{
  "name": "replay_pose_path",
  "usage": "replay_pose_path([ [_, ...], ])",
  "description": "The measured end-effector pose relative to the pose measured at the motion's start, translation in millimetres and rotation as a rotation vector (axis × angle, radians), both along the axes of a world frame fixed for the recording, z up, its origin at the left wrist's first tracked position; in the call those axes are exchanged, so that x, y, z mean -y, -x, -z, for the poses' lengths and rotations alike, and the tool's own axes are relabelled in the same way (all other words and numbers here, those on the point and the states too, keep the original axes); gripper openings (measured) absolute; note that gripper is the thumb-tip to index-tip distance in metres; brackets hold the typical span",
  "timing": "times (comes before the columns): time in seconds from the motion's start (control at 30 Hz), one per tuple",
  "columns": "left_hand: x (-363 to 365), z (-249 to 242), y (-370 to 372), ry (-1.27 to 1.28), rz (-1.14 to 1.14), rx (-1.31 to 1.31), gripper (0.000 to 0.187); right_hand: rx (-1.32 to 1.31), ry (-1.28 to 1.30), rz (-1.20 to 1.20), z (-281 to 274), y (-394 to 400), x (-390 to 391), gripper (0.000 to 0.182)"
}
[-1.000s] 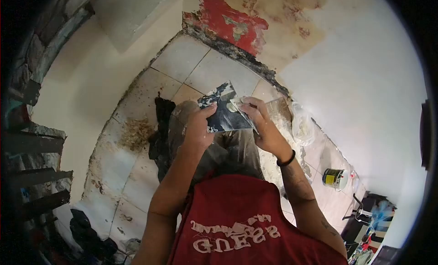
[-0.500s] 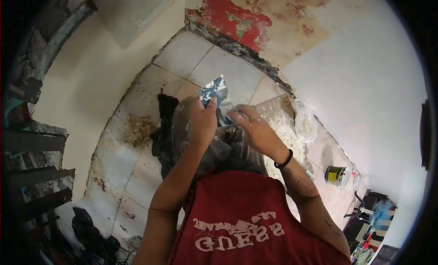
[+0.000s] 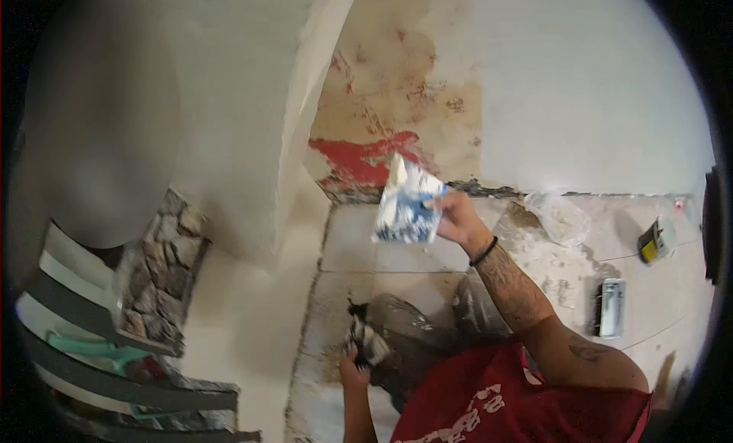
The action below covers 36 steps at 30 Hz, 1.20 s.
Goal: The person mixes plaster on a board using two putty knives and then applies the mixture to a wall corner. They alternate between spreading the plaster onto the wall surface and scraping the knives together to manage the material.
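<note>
My right hand point(image 3: 456, 215) grips a flat blue spreader point(image 3: 408, 206) smeared with white putty, its thumb lying over the face. The spreader is held up in front of the red patch low on the wall. Lower down, my left hand point(image 3: 355, 373) is closed beside my knee, at a crumpled-looking black and white thing point(image 3: 372, 345). Blur hides what that thing is.
White putty point(image 3: 546, 256) is spread on the tiled floor to the right, below a clear plastic bag point(image 3: 561, 216). Farther right stand a tub with a yellow label point(image 3: 655, 241) and a grey tray point(image 3: 611, 308). On the left are dark slats point(image 3: 84, 306) and stonework point(image 3: 164, 271).
The spreader has passed from my left hand to my right, which has risen toward the wall. My left hand has dropped beside my knee. The view has turned left and up.
</note>
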<state>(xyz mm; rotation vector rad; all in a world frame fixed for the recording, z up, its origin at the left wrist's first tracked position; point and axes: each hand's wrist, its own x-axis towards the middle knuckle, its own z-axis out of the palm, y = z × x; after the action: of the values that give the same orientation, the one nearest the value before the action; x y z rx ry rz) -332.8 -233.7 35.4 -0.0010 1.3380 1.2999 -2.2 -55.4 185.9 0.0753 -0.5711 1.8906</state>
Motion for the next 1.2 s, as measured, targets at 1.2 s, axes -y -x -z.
replay_pose_path([
  [1.2,-14.6,-8.8,37.2,0.113,0.646,-0.705,0.025,0.738,-0.661,1.676,-100.9,107.3,-138.3,0.052],
])
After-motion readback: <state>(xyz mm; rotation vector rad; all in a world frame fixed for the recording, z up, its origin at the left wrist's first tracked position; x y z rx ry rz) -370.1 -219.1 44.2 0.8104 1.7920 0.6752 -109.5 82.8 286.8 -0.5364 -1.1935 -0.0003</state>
